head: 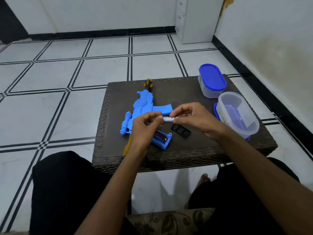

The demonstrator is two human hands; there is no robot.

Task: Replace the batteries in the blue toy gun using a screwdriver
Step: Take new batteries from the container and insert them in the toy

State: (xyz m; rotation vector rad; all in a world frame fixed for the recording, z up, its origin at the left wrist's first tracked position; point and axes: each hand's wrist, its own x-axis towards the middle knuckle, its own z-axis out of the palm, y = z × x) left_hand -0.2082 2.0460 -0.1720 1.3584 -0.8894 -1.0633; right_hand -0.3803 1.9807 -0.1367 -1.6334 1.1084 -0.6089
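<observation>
- Now, left: toy gun [144,107] flat on surface [194,150], open battery bay [161,139] just below left hand [145,123].
- Middle: battery [169,119] held crosswise, pinched at both ends.
- Right: right hand [191,117] farther from bay.

**Battery held over the open toy gun**

Both hands pinch a white battery [169,119] above the worktop [211,145]: left hand [146,126] at one end, right hand [193,118] at the other. Below lies the blue gun [144,106], its compartment [162,139] open, the black cover [181,131] beside it.
</observation>
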